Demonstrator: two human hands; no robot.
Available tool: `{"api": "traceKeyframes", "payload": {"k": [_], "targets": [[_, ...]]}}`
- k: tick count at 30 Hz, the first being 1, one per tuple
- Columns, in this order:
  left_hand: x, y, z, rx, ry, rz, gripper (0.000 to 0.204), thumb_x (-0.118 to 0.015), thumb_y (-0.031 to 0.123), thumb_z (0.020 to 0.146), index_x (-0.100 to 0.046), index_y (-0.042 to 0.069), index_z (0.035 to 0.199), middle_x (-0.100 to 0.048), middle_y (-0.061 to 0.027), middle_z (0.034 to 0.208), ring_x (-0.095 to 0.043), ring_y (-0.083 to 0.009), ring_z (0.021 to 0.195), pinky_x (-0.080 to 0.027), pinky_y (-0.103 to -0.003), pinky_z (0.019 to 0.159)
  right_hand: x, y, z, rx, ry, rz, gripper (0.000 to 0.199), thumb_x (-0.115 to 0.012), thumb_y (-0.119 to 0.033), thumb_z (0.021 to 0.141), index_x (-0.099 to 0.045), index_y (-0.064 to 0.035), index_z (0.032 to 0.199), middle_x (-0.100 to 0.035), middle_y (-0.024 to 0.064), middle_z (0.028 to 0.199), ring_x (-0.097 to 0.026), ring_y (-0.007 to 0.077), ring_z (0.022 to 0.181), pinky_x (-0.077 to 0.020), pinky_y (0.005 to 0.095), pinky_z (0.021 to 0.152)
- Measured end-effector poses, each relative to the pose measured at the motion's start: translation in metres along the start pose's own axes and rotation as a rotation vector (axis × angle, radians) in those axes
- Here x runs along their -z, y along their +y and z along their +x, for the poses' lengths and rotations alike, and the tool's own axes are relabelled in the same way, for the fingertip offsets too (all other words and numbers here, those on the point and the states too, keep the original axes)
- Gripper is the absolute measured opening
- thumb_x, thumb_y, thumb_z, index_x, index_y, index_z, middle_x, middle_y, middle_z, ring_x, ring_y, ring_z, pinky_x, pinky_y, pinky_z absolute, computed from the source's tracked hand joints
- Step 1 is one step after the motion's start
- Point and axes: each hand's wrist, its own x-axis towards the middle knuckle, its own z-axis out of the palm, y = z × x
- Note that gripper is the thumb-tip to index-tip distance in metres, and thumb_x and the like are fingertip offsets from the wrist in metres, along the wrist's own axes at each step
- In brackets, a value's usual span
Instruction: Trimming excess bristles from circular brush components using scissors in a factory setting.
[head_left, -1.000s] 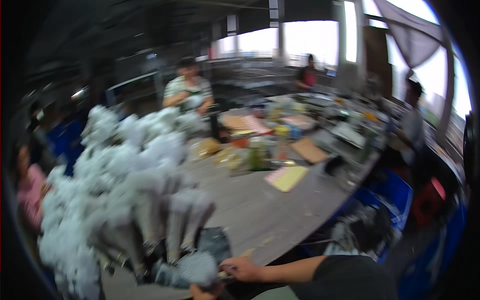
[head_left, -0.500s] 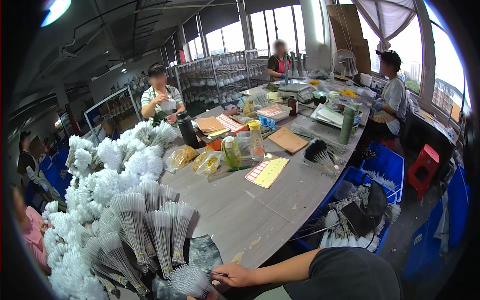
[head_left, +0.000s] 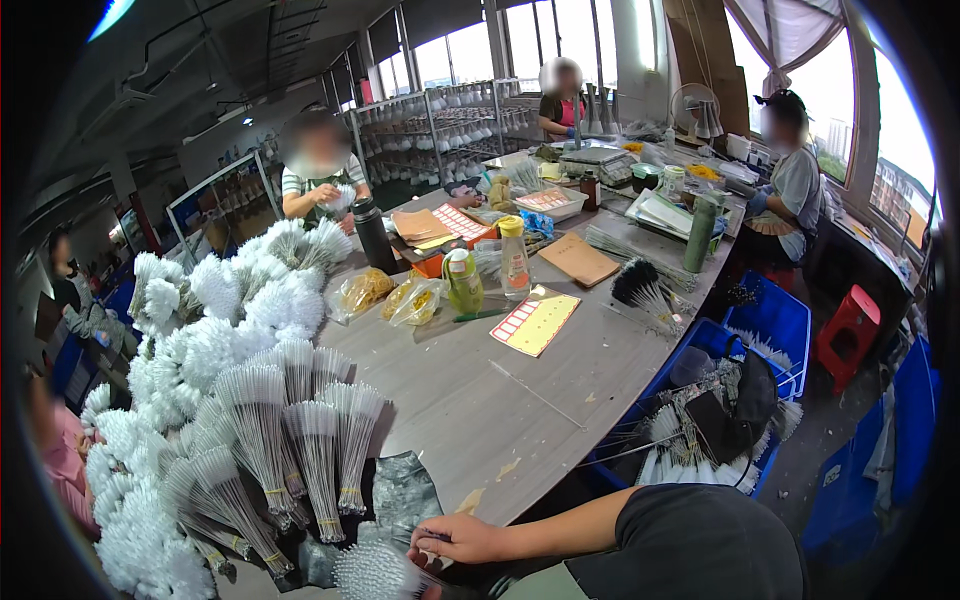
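Note:
My right hand (head_left: 458,538) is closed at the lower edge, its fingers round a thin dark tool whose kind I cannot make out. It is beside a bundle of white-bristled wire brushes (head_left: 374,572), tips turned toward me. Only a sliver of my left hand (head_left: 432,592) shows below, closed round the bundle's stems; the rest is cut off by the frame. Under and behind lies a dark grey sheet (head_left: 405,490). Several banded brush bundles (head_left: 318,450) stand to the left, beside a big heap of white brushes (head_left: 190,390).
On the table (head_left: 470,400) lie a single wire (head_left: 535,393), a yellow card (head_left: 535,322), a yellow-capped bottle (head_left: 513,262), a green bottle (head_left: 463,280) and a dark flask (head_left: 373,237). Blue crates (head_left: 770,320) stand right, near a red stool (head_left: 848,335). Several people work around.
The brush bundle has tilted so its bristle tips face me more. My right hand has shifted slightly left, closer against the bundle. The view has moved a little.

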Motion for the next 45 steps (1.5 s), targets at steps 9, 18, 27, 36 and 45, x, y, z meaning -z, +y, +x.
{"api": "traceKeyframes", "payload": {"k": [9,18,27,36,45], "targets": [[-0.006,0.07,-0.01,0.01,0.077,0.133,0.043,-0.073,0.015,0.082,-0.056,0.0,0.118,-0.061,-0.0161,0.113,-0.059,-0.0296,0.101,-0.046,-0.041,0.088,-0.032,0.015,-0.003,0.042,-0.129,0.104,0.096,-0.078,-0.047,0.073,-0.031,-0.0023,0.144,-0.056,0.0142,0.125,-0.054,0.0217,0.111,-0.0422,0.0312,0.094],[-0.009,0.067,0.033,-0.084,0.043,0.303,0.042,-0.073,0.022,0.081,-0.057,0.006,0.117,-0.06,-0.0129,0.112,-0.059,-0.0305,0.098,-0.044,-0.04,0.088,-0.023,-0.017,-0.025,-0.103,-0.246,0.073,0.096,-0.08,-0.043,0.072,-0.032,0.002,0.142,-0.055,0.0189,0.124,-0.054,0.0279,0.114,-0.043,0.0386,0.095],[-0.011,0.059,0.055,-0.262,-0.051,0.475,0.036,-0.072,0.023,0.079,-0.06,0.007,0.11,-0.062,-0.0116,0.103,-0.06,-0.0292,0.092,-0.045,-0.04,0.081,-0.024,-0.016,-0.038,-0.081,-0.218,0.028,0.108,-0.084,-0.042,0.064,-0.029,0.007,0.142,-0.049,0.0247,0.131,-0.049,0.0297,0.122,-0.0395,0.0367,0.1],[-0.015,0.032,0.086,-0.408,-0.144,0.56,0.032,-0.071,0.024,0.077,-0.063,0.007,0.103,-0.063,-0.0104,0.095,-0.061,-0.0278,0.085,-0.046,-0.04,0.075,-0.024,-0.045,-0.049,0.064,-0.243,0.084,0.099,-0.086,-0.037,0.066,-0.034,0.0041,0.14,-0.054,0.0208,0.128,-0.054,0.0254,0.117,-0.0447,0.0385,0.096],[-0.015,-0.005,0.082,-0.449,-0.167,0.57,0.027,-0.07,0.025,0.075,-0.066,0.007,0.095,-0.064,-0.0091,0.086,-0.062,-0.0264,0.079,-0.048,-0.04,0.069,-0.048,-0.015,-0.041,-0.014,-0.312,0.208,0.102,-0.085,-0.045,0.064,-0.034,0.0,0.141,-0.056,0.0182,0.127,-0.055,0.0262,0.117,-0.0461,0.0392,0.095]]}}
